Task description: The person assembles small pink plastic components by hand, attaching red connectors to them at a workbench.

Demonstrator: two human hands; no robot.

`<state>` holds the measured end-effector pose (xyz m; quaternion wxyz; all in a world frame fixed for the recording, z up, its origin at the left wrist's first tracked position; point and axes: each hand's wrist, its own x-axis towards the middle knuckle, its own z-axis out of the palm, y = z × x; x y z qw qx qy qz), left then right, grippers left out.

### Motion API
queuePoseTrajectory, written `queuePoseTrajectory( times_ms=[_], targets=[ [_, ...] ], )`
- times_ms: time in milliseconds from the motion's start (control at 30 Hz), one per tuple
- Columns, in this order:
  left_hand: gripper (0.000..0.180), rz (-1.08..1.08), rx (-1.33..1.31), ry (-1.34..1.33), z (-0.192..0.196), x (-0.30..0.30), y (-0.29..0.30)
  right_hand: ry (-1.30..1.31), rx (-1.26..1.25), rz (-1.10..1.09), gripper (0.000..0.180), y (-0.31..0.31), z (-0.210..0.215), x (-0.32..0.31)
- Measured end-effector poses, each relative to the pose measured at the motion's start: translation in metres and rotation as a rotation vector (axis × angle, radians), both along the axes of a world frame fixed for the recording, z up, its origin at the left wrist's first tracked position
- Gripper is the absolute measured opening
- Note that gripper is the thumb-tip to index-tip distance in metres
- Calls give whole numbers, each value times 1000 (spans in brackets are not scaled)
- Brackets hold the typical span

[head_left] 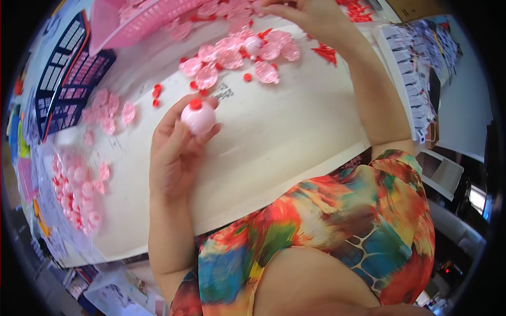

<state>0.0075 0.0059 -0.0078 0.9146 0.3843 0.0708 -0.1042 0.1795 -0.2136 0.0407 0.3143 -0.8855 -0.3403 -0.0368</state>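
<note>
My left hand [176, 145] is closed round a pale pink ball [198, 119], holding it above the white table. A small red cap [195, 104] sits on top of the ball. Up at the far edge of the view, my right hand [308, 15] bends its fingers together over a heap of pink pieces. Whatever lies between those fingertips is too small and partly cut off. Between the hands and the far side spread translucent pink shell-shaped pieces [230, 59], with another pale ball [253, 45] and red caps [247, 77] among them.
At the far left stand a pink basket [132, 31] and a dark blue crate [63, 79]. A clear bag of pink balls [76, 192] lies on the left. Red pieces [324, 53] are scattered near my right forearm. White strips [403, 68] line the right side.
</note>
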Motion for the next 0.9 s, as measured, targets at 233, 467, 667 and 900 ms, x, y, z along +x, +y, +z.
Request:
queuePoseTrajectory(
  times_ms=[233, 467, 667, 900],
  targets=[
    [53, 43, 135, -33, 6, 0, 8, -62, -139, 264, 10, -1, -2, 0],
    [51, 58, 249, -71, 10, 5, 1, -29, -279, 209, 11, 5, -8, -1],
    [44, 82, 369, -77, 11, 3, 2, -3, -304, 145, 9, 11, -8, -4],
    [38, 118, 284, -74, 11, 5, 2, -243, -248, 148, 11, 11, -5, -6]
  ],
)
